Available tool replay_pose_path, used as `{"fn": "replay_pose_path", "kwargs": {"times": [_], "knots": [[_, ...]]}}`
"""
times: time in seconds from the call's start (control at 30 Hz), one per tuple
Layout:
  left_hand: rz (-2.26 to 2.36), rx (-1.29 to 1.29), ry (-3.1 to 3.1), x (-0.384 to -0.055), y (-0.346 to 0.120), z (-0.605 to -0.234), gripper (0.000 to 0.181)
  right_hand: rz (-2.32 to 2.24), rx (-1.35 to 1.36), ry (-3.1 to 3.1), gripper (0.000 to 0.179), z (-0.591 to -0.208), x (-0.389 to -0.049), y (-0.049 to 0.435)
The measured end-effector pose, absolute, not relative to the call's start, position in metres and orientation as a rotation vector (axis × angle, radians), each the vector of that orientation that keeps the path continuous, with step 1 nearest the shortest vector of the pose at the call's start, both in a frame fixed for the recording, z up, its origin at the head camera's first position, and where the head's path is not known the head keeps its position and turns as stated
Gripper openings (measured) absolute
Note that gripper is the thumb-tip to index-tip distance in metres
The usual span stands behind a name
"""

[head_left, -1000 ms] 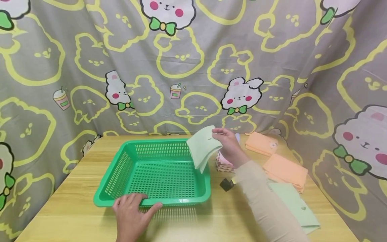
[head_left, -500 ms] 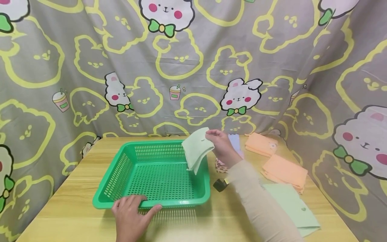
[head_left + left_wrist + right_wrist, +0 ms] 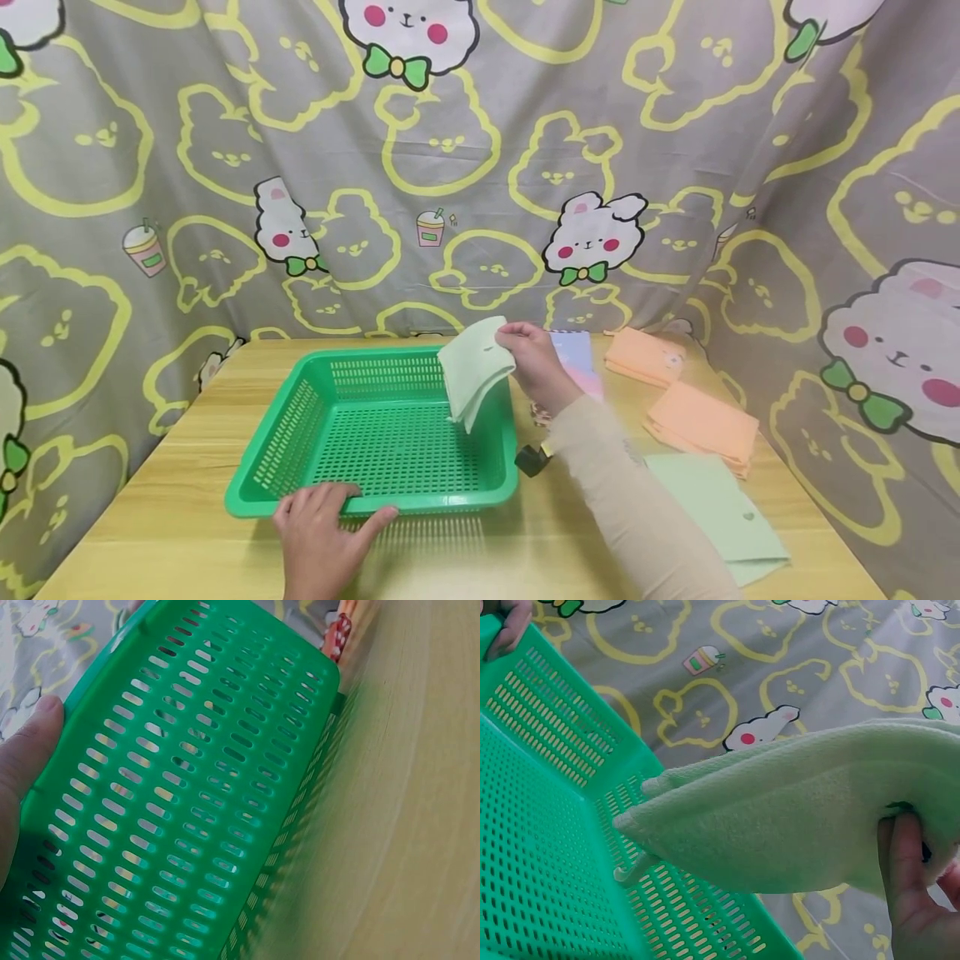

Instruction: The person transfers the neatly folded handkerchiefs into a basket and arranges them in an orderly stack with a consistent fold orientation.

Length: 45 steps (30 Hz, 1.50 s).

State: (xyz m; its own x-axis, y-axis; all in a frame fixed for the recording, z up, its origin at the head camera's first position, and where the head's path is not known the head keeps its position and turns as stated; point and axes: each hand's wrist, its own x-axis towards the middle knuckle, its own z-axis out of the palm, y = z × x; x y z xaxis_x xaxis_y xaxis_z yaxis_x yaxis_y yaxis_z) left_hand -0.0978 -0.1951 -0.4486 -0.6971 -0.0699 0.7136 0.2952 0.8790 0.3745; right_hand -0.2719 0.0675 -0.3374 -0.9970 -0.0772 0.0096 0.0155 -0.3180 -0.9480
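A green plastic basket [image 3: 450, 502] with slotted walls stands on the table. My left hand [image 3: 322, 533] grips its near rim, fingers over the edge and thumb outside; in the left wrist view the thumb [image 3: 34, 742] lies along the rim. A folded pale green towel [image 3: 474, 367] hangs over the basket's right side, pinched at its upper right corner by my right hand [image 3: 536, 362]. Up close in the right wrist view, the towel [image 3: 780, 817] shows its folded layers and a small hanging loop, with fingertips [image 3: 904, 847] pressed on it near a dark mark.
To the right on the wooden table [image 3: 180, 500] lie two folded orange towels, the far one [image 3: 645, 356] and the nearer one [image 3: 705, 425], and another pale green towel [image 3: 720, 517]. Behind my right hand is a blue and pink towel [image 3: 573, 358]. A patterned curtain [image 3: 480, 167] hangs behind.
My right hand has moved a little left with the green towel, further over the basket, uncovering more of the blue and pink towel. The left hand keeps its grip on the rim.
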Motion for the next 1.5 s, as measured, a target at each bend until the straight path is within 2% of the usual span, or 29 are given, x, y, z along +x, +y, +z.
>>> {"fn": "replay_pose_path", "kwargs": {"times": [1.0,1.5], "knots": [[-0.586,-0.148,-2.276,-0.097,-0.195,-0.447,0.05,-2.434,-0.027,1.799,0.006,-0.347,-0.273,0.037],[-0.567,-0.126,-2.309,-0.096,-0.194,-0.444,0.052,-2.418,-0.059,1.755,0.013,-0.351,-0.277,0.025]]}}
